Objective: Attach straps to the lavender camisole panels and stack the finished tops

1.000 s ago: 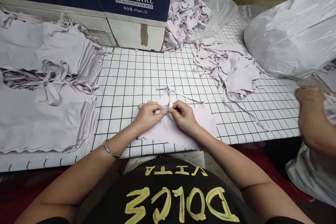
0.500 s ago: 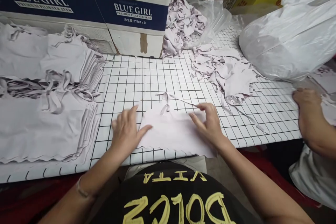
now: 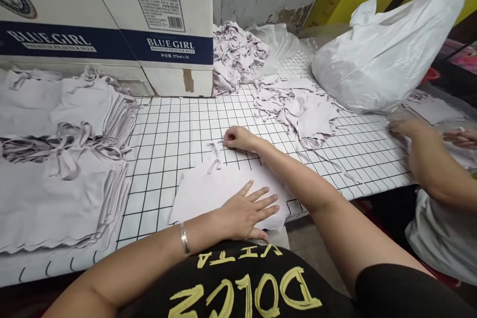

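Note:
A pale pinkish-white fabric piece (image 3: pixel 203 189) with thin straps lies flat on the table in front of me. My left hand (image 3: pixel 251 211) rests on its right part, palm down with the fingers spread. Past the piece's far edge, my right hand (image 3: pixel 234 139) pinches a thin fabric strap (image 3: pixel 216 151) at its end. The strap runs from the fingertips down to the upper edge of the piece. Part of the fabric is hidden under my left hand and forearm.
Neat stacks of similar strapped pieces (image 3: pixel 55 194) lie at the left, before beer cartons (image 3: pixel 167 79). Loose fabric heaps (image 3: pixel 298 104) lie at the back, near a full white plastic bag (image 3: pixel 365 69). At the right, another person's hand (image 3: pixel 406 129) works at more fabric on the grid-patterned tablecloth (image 3: pixel 164 134).
My left hand has crossed from the fabric's left edge to its right part and lies flat. My right hand has moved left and away from me, to the strap. The camera view has shifted.

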A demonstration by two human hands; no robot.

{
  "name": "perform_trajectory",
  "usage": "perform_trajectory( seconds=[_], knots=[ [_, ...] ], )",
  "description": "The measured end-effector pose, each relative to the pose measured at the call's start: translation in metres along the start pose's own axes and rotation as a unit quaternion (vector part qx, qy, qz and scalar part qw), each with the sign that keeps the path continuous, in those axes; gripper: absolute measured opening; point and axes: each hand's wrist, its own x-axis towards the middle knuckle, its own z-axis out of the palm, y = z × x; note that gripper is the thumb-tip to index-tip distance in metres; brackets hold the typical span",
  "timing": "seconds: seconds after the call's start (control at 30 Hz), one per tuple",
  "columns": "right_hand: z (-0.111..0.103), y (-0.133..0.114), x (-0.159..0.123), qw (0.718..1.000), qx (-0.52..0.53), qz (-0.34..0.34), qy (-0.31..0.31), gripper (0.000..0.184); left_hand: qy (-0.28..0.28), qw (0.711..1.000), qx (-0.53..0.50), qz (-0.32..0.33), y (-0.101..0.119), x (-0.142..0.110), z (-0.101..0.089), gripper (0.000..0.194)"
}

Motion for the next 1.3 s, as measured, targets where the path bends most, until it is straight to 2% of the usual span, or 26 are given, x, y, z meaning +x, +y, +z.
perform_trajectory(
  seconds=[0.07,0.13,0.27,0.4,0.47,0.5,0.53,0.6,0.63,0.7,0.73,0.77,0.8,0.83,0.87,0.9,0.93,1.03,1.07,1.13,1.2,1.23,1.27,1.3],
  knots=[
    [0.0,-0.005,0.021,0.997,0.037,0.058,0.026,0.019,-0.02,1.0,0.003,-0.011,-0.002,0.013,0.007,0.076],
    [-0.009,-0.005,0.034,0.988,0.077,0.108,0.08,0.017,-0.027,0.999,0.005,-0.024,-0.003,0.015,0.011,0.078],
    [-0.052,0.003,0.038,0.965,0.147,0.166,0.14,0.02,-0.039,0.998,-0.011,-0.038,-0.005,0.013,0.011,0.081],
    [-0.096,0.003,0.012,0.953,0.198,0.143,0.18,0.009,-0.072,0.992,-0.085,-0.066,0.0,0.016,0.007,0.08],
    [-0.11,-0.003,-0.016,0.949,0.193,0.106,0.227,0.016,-0.053,0.979,-0.165,-0.103,0.007,0.02,0.0,0.077],
    [-0.113,-0.008,-0.035,0.945,0.18,0.076,0.262,0.018,-0.022,0.962,-0.24,-0.13,0.011,0.023,-0.005,0.074],
    [-0.114,-0.014,-0.056,0.941,0.16,0.04,0.295,0.02,0.015,0.93,-0.331,-0.158,0.014,0.027,-0.01,0.071],
    [-0.105,-0.027,-0.107,0.943,0.108,-0.041,0.313,0.021,0.072,0.837,-0.506,-0.195,0.019,0.035,-0.023,0.068],
    [-0.097,-0.032,-0.135,0.952,0.081,-0.071,0.286,0.019,0.081,0.779,-0.59,-0.197,0.02,0.04,-0.029,0.07],
    [-0.075,-0.035,-0.187,0.981,0.048,-0.095,0.165,0.023,0.084,0.652,-0.73,-0.186,0.018,0.049,-0.041,0.07],
    [-0.062,-0.033,-0.21,0.985,0.06,-0.082,0.141,0.031,0.093,0.586,-0.783,-0.184,0.017,0.052,-0.045,0.063],
    [-0.05,-0.029,-0.228,0.981,0.09,-0.061,0.16,0.037,0.106,0.514,-0.83,-0.19,0.016,0.055,-0.048,0.053],
    [-0.038,-0.024,-0.242,0.971,0.134,-0.035,0.192,0.043,0.123,0.453,-0.86,-0.2,0.015,0.058,-0.05,0.043],
    [-0.028,-0.017,-0.251,0.954,0.19,-0.008,0.232,0.047,0.139,0.418,-0.873,-0.211,0.015,0.061,-0.051,0.035],
    [-0.019,-0.011,-0.256,0.935,0.248,0.014,0.254,0.049,0.15,0.399,-0.877,-0.221,0.017,0.063,-0.052,0.03],
    [-0.011,-0.006,-0.257,0.921,0.303,0.032,0.242,0.051,0.159,0.39,-0.879,-0.226,0.019,0.066,-0.052,0.029],
    [-0.006,-0.001,-0.256,0.914,0.351,0.044,0.196,0.053,0.167,0.387,-0.878,-0.227,0.021,0.068,-0.053,0.029],
    [0.003,0.004,-0.249,0.901,0.427,0.071,-0.02,0.05,0.182,0.391,-0.875,-0.221,0.026,0.077,-0.057,0.029],
    [0.004,0.004,-0.247,0.894,0.435,0.083,-0.074,0.044,0.187,0.396,-0.873,-0.216,0.025,0.08,-0.059,0.028],
    [0.003,0.005,-0.245,0.882,0.438,0.112,-0.132,0.032,0.197,0.42,-0.861,-0.206,0.019,0.086,-0.062,0.026],
    [0.001,0.007,-0.244,0.879,0.43,0.14,-0.152,0.028,0.204,0.469,-0.834,-0.208,0.007,0.089,-0.064,0.026],
    [0.0,0.008,-0.244,0.877,0.429,0.154,-0.154,0.027,0.198,0.507,-0.808,-0.223,0.0,0.088,-0.065,0.027],
    [-0.003,0.009,-0.243,0.874,0.432,0.165,-0.147,0.026,0.184,0.56,-0.768,-0.25,-0.007,0.085,-0.066,0.029],
    [-0.005,0.01,-0.243,0.87,0.442,0.175,-0.129,0.026,0.164,0.629,-0.705,-0.283,-0.014,0.081,-0.065,0.03]
  ],
)
